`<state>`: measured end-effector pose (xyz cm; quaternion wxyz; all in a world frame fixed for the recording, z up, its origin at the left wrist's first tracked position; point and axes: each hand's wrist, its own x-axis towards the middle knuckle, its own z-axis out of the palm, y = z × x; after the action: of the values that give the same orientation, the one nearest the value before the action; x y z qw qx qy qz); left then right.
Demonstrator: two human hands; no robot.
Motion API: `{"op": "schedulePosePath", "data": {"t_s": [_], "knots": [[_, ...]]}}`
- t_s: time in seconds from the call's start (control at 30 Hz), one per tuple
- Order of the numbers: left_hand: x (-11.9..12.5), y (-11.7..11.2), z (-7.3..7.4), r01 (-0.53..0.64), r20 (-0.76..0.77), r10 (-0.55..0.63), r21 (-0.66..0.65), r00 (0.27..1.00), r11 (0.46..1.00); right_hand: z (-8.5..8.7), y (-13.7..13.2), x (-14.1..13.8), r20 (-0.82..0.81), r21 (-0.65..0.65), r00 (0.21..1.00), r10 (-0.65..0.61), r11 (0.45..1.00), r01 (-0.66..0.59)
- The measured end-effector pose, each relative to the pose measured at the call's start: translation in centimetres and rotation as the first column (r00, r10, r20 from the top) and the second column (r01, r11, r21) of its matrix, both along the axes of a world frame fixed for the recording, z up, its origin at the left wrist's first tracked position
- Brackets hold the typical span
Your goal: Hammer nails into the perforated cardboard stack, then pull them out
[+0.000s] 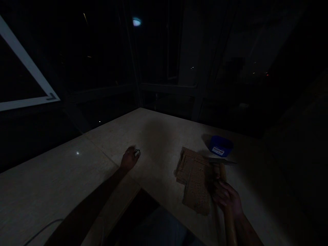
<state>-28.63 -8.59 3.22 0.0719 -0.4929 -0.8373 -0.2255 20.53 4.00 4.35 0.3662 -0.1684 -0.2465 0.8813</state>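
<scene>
My right hand [228, 198] is closed around the wooden handle of a hammer [229, 225]. Its long, narrow metal head lies across the handle's far end, at the upper right edge of a brown, rough, brick-like slab [194, 184]. The slab lies flat, with grooved lines near its far edge and a notch at its near left. Over the counter to the left, my left hand [129, 160] has its fingers curled, with a small dark angular loop [137, 151] at the fingertips. Darkness hides the finer details of both hands.
A blue plastic container [221, 146] with a white label stands behind the slab. The pale countertop [159, 167] has a corner cut-out in front of me. Dark windows rise behind it, and a white-framed sash [30, 68] juts in at left. A cable [43, 229] runs at lower left.
</scene>
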Motion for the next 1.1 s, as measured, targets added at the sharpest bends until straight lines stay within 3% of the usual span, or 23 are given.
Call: {"op": "schedulePosePath", "data": {"t_s": [0.13,0.37,0.53,0.67,0.87,0.97,1.1], "knots": [[0.2,-0.9,0.2,-0.128,-0.035,0.126,-0.039,0.991,0.991,0.1,0.0,0.0,-0.015,0.006,1.000,0.008,1.000,-0.007],[-0.5,-2.8,0.6,-0.155,-0.040,0.151,-0.132,0.988,0.979,0.0,0.0,0.1,-0.016,0.019,1.000,0.000,1.000,0.000],[-0.9,-3.2,1.4,-0.101,0.111,0.112,-0.102,0.987,0.990,-0.2,0.2,0.2,-0.016,0.024,1.000,0.013,1.000,-0.013],[-1.0,-3.4,2.1,-0.106,0.123,0.120,-0.110,0.985,0.988,-0.1,0.2,0.0,-0.048,0.008,0.999,0.020,1.000,-0.020],[-0.4,-3.8,3.0,-0.248,0.165,0.244,0.002,0.956,0.969,0.2,0.3,-0.2,-0.101,0.032,0.994,0.037,0.999,-0.034],[1.2,-2.5,4.3,-0.202,0.212,0.166,0.163,0.963,0.966,0.4,0.3,-0.5,-0.117,0.051,0.993,0.030,0.998,-0.025],[6.1,1.4,7.4,-0.005,0.224,-0.069,0.312,0.972,0.950,0.8,0.1,-1.0,-0.130,0.063,0.991,-0.011,0.998,0.020]]}}
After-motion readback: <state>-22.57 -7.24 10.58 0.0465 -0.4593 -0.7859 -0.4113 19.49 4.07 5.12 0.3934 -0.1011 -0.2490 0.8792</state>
